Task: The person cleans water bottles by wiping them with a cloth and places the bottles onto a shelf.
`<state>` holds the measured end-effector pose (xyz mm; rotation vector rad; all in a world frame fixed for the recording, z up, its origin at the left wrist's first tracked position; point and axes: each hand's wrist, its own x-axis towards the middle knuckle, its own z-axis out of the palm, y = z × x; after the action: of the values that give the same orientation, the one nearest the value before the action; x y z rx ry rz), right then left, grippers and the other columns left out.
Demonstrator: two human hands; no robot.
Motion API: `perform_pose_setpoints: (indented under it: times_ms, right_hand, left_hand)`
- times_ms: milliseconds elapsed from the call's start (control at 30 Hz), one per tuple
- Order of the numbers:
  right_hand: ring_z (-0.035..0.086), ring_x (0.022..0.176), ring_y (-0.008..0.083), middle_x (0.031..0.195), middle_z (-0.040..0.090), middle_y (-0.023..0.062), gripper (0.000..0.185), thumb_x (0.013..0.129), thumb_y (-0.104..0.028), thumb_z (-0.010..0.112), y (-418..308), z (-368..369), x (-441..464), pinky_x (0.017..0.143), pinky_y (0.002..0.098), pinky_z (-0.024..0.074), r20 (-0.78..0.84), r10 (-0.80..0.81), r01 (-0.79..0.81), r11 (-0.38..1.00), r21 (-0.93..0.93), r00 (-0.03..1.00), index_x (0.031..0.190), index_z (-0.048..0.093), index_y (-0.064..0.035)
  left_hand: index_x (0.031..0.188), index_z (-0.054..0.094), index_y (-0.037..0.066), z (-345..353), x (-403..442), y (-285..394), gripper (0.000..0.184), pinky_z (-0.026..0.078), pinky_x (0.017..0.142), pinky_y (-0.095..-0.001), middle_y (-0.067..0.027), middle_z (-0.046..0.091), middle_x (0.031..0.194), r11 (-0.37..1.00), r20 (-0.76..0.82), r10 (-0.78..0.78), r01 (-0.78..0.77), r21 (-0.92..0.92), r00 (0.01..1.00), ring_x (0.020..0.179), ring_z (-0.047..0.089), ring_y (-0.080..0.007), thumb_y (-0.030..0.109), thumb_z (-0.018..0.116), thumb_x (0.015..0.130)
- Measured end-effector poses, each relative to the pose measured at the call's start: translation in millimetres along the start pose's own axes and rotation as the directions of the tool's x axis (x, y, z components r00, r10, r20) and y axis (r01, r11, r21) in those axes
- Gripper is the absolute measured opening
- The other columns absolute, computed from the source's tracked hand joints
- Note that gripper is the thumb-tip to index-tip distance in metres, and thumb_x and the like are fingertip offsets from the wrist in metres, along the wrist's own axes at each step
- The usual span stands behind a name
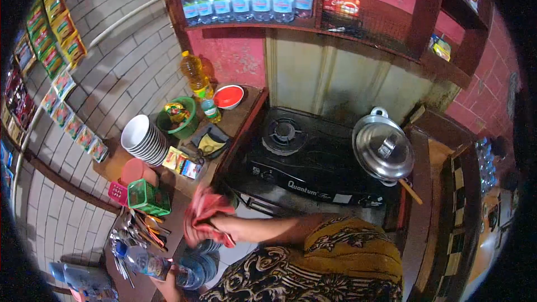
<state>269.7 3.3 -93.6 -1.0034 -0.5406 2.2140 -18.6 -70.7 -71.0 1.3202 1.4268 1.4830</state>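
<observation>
My right hand (219, 225) is wrapped in or gripping a red cloth (204, 212), blurred by motion, to the left of the stove's front edge. Lower down, my left hand (170, 277) has its fingers around a clear plastic water bottle (146, 263) with a blue cap, which lies tilted toward the upper left. Below the cloth stands a large blue-tinted bottle (198, 271), partly hidden by my arm and the cloth. Spoons and other utensils (144, 229) lie just above the held bottle.
A black gas stove (310, 176) carries a lidded silver pot (383, 148) at right. On the left counter are stacked white bowls (146, 140), a green basket (149, 197), a green bowl (183, 128) and an oil bottle (196, 75). Water bottles (240, 0) line the shelf above.
</observation>
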Motion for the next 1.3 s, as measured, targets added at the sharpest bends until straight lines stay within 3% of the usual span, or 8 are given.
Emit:
perform_pose_setpoints:
  times_ms: [100, 200, 233, 433, 733, 800, 1133, 1300]
  right_hand:
    - [0.068, 0.081, 0.0244, 0.087, 0.066, 0.0156, 0.027, 0.097, -0.023, 0.047, -13.6, 9.5, -48.0, 0.072, 0.0308, 0.0581, 0.314, -0.215, 0.074, 0.910, 0.407, 0.925, 0.096, 0.061, 0.0001]
    - [0.064, 0.103, 0.0196, 0.120, 0.062, 0.0158, 0.036, 0.100, -0.022, 0.044, -35.7, -14.9, -51.2, 0.087, 0.0288, 0.0541, 0.639, -0.033, -0.578, 0.390, 0.716, 0.769, 0.124, 0.053, 0.0025]
    - [0.062, 0.107, 0.0187, 0.126, 0.058, 0.0145, 0.041, 0.100, -0.026, 0.045, -47.5, -7.3, -64.5, 0.090, 0.0302, 0.0520, 0.587, -0.380, 0.030, 0.856, 0.517, 0.715, 0.127, 0.051, 0.0031]
    - [0.059, 0.107, 0.0186, 0.114, 0.062, 0.0080, 0.044, 0.092, -0.038, 0.059, -43.9, -26.5, -48.4, 0.093, 0.0299, 0.0466, 0.506, -0.251, 0.343, 0.934, -0.097, 0.825, 0.119, 0.056, -0.0029]
    - [0.052, 0.113, 0.0258, 0.117, 0.056, 0.0100, 0.039, 0.085, -0.030, 0.068, -26.6, 48.5, -38.2, 0.102, 0.0439, 0.0371, 0.424, -0.805, 0.682, -0.033, -0.731, 0.415, 0.116, 0.055, -0.0087]
    - [0.054, 0.106, 0.0146, 0.111, 0.055, 0.0043, 0.039, 0.085, -0.031, 0.069, -18.2, 46.3, -10.5, 0.094, 0.0326, 0.0439, 0.289, -0.613, 0.675, 0.696, -0.244, 0.736, 0.114, 0.054, -0.0103]
    - [0.057, 0.093, 0.0135, 0.104, 0.058, 0.0033, 0.039, 0.092, -0.036, 0.058, -2.2, 112.1, 30.0, 0.085, 0.0282, 0.0486, 0.308, -0.298, 0.249, 0.950, 0.189, 0.903, 0.117, 0.050, -0.0068]
    - [0.054, 0.106, 0.0147, 0.109, 0.053, 0.0025, 0.024, 0.094, -0.015, 0.058, -4.6, 125.7, 81.7, 0.100, 0.0313, 0.0441, 0.567, -0.544, 0.570, 0.807, 0.154, 0.618, 0.115, 0.049, -0.0084]
  left_hand:
    - [0.125, 0.041, 0.000, 30.8, -4.4, 36.6, 0.065, 0.052, 0.076, -0.0323, -0.0111, 0.062, 0.101, 0.994, 0.150, -0.105, 0.107, -0.006, 0.983, 0.084, 0.062, -0.0202, 0.008, 0.077, 0.070]
    - [0.125, 0.042, 0.001, 50.4, -13.7, 47.9, 0.065, 0.051, 0.074, -0.0310, -0.0109, 0.061, 0.103, 0.978, 0.174, -0.202, 0.209, -0.023, 0.964, 0.083, 0.061, -0.0192, 0.005, 0.076, 0.070]
    - [0.125, 0.042, 0.002, 54.9, -14.2, 44.7, 0.064, 0.051, 0.074, -0.0302, -0.0105, 0.061, 0.103, 0.990, 0.177, -0.136, 0.139, -0.007, 0.975, 0.083, 0.061, -0.0184, 0.004, 0.075, 0.070]
    - [0.122, 0.041, 0.002, 85.8, -17.4, 68.3, 0.059, 0.052, 0.072, -0.0316, -0.0103, 0.062, 0.097, 0.947, 0.302, -0.277, 0.312, -0.075, 0.912, 0.080, 0.061, -0.0175, 0.000, 0.072, 0.071]
    - [0.133, 0.038, 0.004, 116.5, -39.2, 35.7, 0.076, 0.043, 0.097, -0.0344, -0.0060, 0.053, 0.122, 0.968, 0.553, -0.099, 0.208, -0.139, 0.827, 0.111, 0.053, -0.0157, 0.013, 0.081, 0.071]
    - [0.132, 0.039, 0.003, 110.6, -37.3, 53.6, 0.075, 0.044, 0.097, -0.0327, -0.0061, 0.052, 0.122, 0.937, 0.540, -0.161, 0.300, -0.179, 0.826, 0.110, 0.053, -0.0152, 0.012, 0.081, 0.071]
    - [0.124, 0.047, 0.008, 25.2, -68.7, 58.7, 0.054, 0.051, 0.085, -0.0356, -0.0083, 0.064, 0.102, 0.555, 0.680, -0.340, 0.722, -0.413, 0.650, 0.094, 0.063, -0.0214, 0.022, 0.073, 0.079]
    - [0.115, 0.053, 0.005, 21.5, -59.6, 48.1, 0.050, 0.048, 0.075, -0.0280, -0.0042, 0.064, 0.095, 0.859, 0.347, -0.307, 0.415, -0.301, 0.886, 0.084, 0.060, -0.0125, 0.022, 0.079, 0.075]
